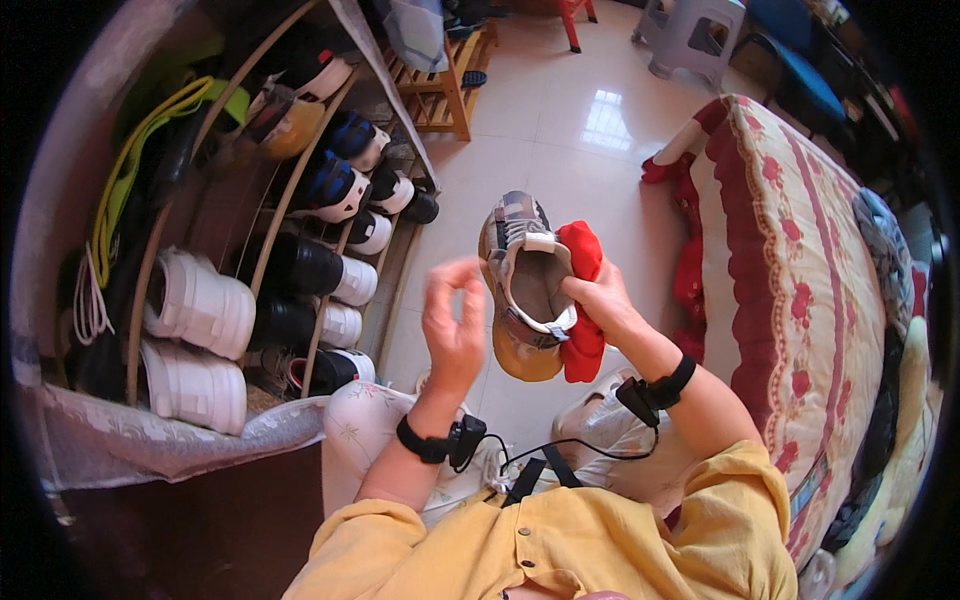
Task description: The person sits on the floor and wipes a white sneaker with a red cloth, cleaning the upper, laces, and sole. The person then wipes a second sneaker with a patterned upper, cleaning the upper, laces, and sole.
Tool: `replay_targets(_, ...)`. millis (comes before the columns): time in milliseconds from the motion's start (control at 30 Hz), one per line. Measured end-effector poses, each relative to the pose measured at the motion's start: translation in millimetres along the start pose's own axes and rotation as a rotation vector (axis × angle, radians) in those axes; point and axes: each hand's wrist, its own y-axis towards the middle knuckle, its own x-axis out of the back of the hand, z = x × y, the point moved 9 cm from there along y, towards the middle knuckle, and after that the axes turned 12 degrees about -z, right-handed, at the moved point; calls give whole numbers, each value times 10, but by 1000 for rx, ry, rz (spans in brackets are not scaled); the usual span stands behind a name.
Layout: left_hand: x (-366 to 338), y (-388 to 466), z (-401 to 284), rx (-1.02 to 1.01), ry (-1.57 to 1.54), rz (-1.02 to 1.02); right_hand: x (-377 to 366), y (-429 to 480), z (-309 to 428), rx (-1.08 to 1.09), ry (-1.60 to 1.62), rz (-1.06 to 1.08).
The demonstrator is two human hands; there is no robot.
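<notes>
My right hand (pixel 606 300) grips a sneaker (pixel 536 289) by its side, the thumb inside the collar. The sneaker has a mustard-yellow sole and grey laces, its opening facing up and its toe pointing away from me. A bunched red cloth (pixel 583 349) lies along the shoe's right side, between it and my palm. My left hand (pixel 454 322), blurred, is raised just left of the sneaker, thumb and fingers curved and apart with nothing seen in them. Whether its fingertips touch the shoe is unclear.
A shoe rack (pixel 289 184) with several shoes stands at left, a lace-edged cloth (pixel 187 442) below it. At right is a bed with a floral cover (pixel 795 277). A wooden bench (pixel 442 94) and grey plastic stool (pixel 694 37) stand farther off. A black cable (pixel 577 446) joins my wrist devices.
</notes>
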Motion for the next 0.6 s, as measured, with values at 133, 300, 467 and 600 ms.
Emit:
replay_targets(133, -407, -242, -275, -156, 152, 364, -26, -47, 88, 227, -95, -65)
replay_targets(300, -641, -538, 407, 227, 352, 721, -174, -343, 282, 475, -500, -46)
replay_targets(467, -630, -574, 629, 790, -469, 550, -313, -471, 411, 493, -531, 86)
replay_targets(600, -581, -478, 525, 969, -865, 421, -238, -481, 511, 474, -293, 96)
